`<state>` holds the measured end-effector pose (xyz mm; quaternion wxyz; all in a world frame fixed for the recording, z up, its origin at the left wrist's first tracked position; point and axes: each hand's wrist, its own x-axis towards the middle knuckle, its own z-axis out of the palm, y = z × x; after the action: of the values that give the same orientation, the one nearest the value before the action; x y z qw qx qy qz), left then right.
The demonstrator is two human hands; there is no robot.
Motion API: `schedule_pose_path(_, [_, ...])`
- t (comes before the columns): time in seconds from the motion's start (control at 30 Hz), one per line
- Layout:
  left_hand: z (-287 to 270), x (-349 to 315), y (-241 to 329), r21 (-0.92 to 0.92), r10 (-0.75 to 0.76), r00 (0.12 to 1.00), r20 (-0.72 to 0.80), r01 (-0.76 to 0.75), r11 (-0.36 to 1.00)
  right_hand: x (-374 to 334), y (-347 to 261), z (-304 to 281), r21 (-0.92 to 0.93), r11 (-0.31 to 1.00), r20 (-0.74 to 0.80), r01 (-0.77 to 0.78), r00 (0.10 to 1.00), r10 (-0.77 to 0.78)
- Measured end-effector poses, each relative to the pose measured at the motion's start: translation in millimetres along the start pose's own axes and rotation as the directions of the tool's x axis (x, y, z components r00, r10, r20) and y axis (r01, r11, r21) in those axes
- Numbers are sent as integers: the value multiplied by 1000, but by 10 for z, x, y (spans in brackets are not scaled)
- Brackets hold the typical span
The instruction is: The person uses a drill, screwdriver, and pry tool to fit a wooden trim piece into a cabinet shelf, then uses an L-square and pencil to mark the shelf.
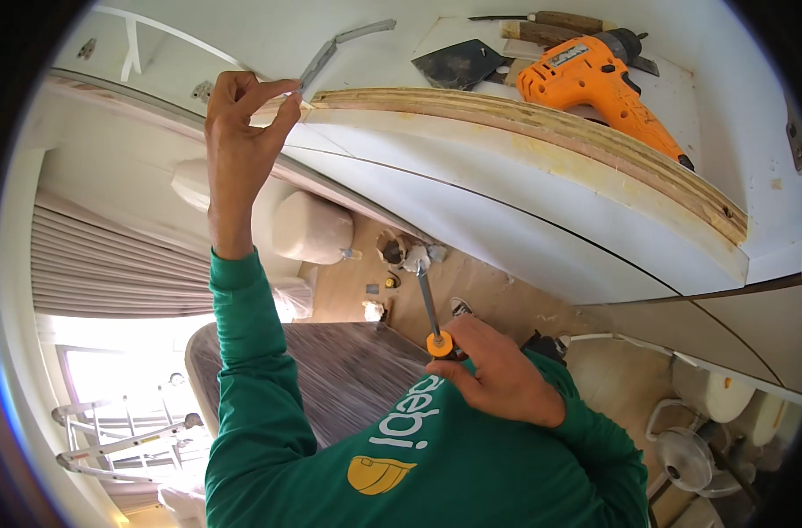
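Observation:
My left hand [253, 119] is raised to the shelf edge at the upper left, thumb and forefinger pinched on the near end of a bent grey strip [320, 60]. The strip stretches over the white shelf. In front of my chest, my right hand [506, 370] is closed round a screwdriver [427, 304] with an orange-yellow handle, its long shaft pointing away. By its tip shows a whitish lump; I cannot tell if it touches the tip or lies on the floor. Beside the strip runs the raw plywood edge [506, 110] of a white curved panel [471, 189].
An orange cordless drill [585, 84] lies inside the cabinet, near wooden-handled tools [550, 31] and a dark flat plate [458, 64]. Below are a plastic-wrapped dark tabletop [313, 370], a covered seat [311, 227], a ladder [128, 436] and a fan [685, 459].

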<state>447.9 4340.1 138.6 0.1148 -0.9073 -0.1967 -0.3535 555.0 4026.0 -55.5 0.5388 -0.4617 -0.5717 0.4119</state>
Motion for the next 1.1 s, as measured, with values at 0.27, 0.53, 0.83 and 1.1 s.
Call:
schedule_pose_path(0.27, [8,17,38,-10,-4,1000,5,4,1000,2,56,1,0,1000,12,24,1000,-24])
schedule_pose_path(0.53, [50,-15,32,-10,-4,1000,-22,3,1000,-11,42,-60,-11,1000,20,-4,1000,4])
schedule_pose_path(0.83, [205,-298,-51,-124,-63,952,-298,27,992,-94,8,-77,5,1000,5,-29,1000,29])
schedule_pose_path(1.1, [-43,-178,-81,-513,-332,891,-309,138,847,-163,185,-162,-50,987,-86,-153,985,148])
